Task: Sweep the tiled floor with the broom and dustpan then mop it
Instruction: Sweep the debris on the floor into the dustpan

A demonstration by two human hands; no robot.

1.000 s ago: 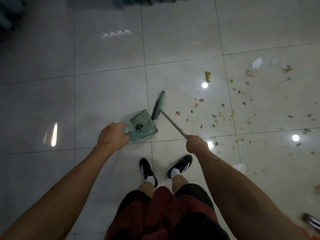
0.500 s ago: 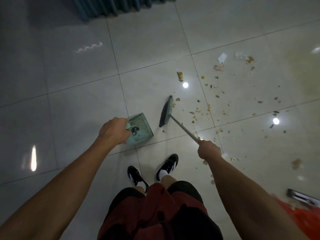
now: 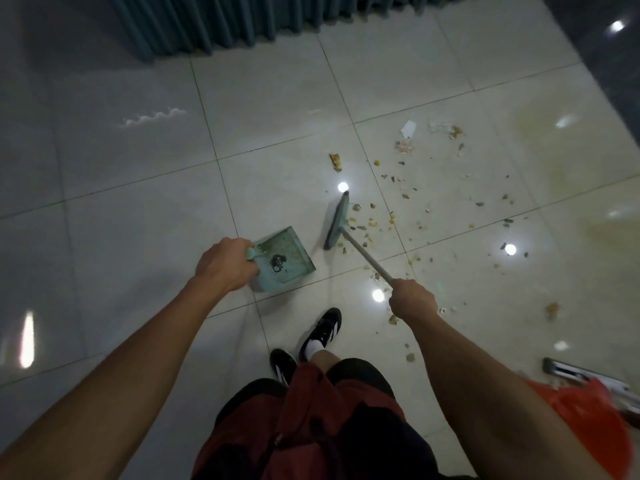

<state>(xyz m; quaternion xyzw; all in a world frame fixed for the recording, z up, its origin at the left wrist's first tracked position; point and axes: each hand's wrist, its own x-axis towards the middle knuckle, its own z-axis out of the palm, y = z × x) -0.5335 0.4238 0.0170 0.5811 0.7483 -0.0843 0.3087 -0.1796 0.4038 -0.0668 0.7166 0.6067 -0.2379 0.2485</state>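
Head view looks straight down on a glossy floor (image 3: 284,105) of large pale square tiles with thin dark grout lines, several round ceiling lights mirrored in it as bright spots. Along the top edge hangs a pleated dark teal curtain (image 3: 242,22), its hem just above the tiles. To the right of centre the tiles are strewn with debris (image 3: 408,209): small yellowish and grey crumbs, a larger brown scrap, a white slip of paper (image 3: 408,129), and a faint yellowish stain farther right. The left hand (image 3: 227,266) is curled round the handle of a pale green dustpan (image 3: 285,258), which sits low on the floor with its mouth turned toward the litter and a dark clump already inside. Just beside it, apart from its lip, stands the broom (image 3: 337,223), its green head set edge-on at the near border of the crumbs; the right hand (image 3: 412,301) grips the thin metal shaft lower down. Between the arms show dark red shorts and black shoes (image 3: 320,332) with white socks. At the lower right edge sit an orange plastic object (image 3: 585,424) and a grey bar-shaped thing, both blurred.
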